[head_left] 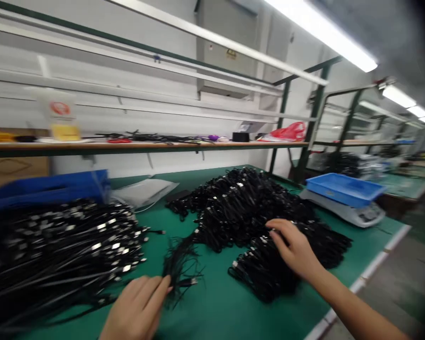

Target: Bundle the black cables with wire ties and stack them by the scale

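Left hand (136,307) near and left of cable pile (244,196), back upward, fingers bent close together. Right hand (297,250) at pile's near right, thumb parted from forefinger; bare forearm (354,304) slanting away nearward.

The heap of cables (244,203) beyond the right hand (292,248) is black, flecked with silvery glints; the coiled bundles (265,274) beside that hand are black too. Left of the left hand (138,302), black cords (63,269) end in bright silver plugs (95,246), giving a speckled pattern. Thin strips (179,259) just beyond the left hand are black. Plain green covers the tabletop (208,307) between both hands. Farther beyond the right hand, a light-blue tray (345,186) tops a greyish-white scale (343,211); farther beyond the left are a deep-blue bin (56,189) and a whitish bag (147,191).
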Demonstrator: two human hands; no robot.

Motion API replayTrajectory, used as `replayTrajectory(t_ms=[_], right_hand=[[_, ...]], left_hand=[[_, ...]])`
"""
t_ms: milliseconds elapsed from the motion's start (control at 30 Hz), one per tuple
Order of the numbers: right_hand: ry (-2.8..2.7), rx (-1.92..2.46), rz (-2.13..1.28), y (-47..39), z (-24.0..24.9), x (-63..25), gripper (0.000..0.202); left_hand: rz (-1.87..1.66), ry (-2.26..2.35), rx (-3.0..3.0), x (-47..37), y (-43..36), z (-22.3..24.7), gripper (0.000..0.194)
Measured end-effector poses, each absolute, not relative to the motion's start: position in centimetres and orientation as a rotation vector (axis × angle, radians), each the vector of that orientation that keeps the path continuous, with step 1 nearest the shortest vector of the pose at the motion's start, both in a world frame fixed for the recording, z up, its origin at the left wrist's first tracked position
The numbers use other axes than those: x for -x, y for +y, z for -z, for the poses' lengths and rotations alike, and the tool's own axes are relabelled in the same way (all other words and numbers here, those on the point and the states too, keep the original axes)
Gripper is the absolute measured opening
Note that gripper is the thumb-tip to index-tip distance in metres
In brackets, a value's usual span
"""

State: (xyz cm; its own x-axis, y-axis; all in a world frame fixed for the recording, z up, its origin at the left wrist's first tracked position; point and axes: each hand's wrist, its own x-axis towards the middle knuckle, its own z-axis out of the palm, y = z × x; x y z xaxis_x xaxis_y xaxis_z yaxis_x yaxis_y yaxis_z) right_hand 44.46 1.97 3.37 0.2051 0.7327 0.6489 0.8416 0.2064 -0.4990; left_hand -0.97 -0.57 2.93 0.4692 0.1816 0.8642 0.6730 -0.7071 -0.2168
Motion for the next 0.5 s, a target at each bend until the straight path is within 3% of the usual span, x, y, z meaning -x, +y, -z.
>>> replayTrajectory(t_ms=[167,267,367,500], right_hand=[[-2.307,0.995,-0.062,-2.5,-4.0,-26.3,0.046],[-2.354,0.863,-0.11,-3.3,-3.5,-19.4,0.04],[-2.287,0.799,-0.089,-2.4,-2.1,-17.7,0.033],[-2.05,0.765,-0.083,-0.2,0.0,-22.8,0.021]], left_hand=[[0.962,-0.825,2.242,0.2,-2.0,-3.0,0.017],[0.905,-0.882,2.294,0.1,-2.7,-2.8,0.022],[0.89,-0.923,2.238,0.7,-2.9,-2.8,0.028],[1.005,-1.123,2.001,3.6,-2.4,-3.4,0.03]])
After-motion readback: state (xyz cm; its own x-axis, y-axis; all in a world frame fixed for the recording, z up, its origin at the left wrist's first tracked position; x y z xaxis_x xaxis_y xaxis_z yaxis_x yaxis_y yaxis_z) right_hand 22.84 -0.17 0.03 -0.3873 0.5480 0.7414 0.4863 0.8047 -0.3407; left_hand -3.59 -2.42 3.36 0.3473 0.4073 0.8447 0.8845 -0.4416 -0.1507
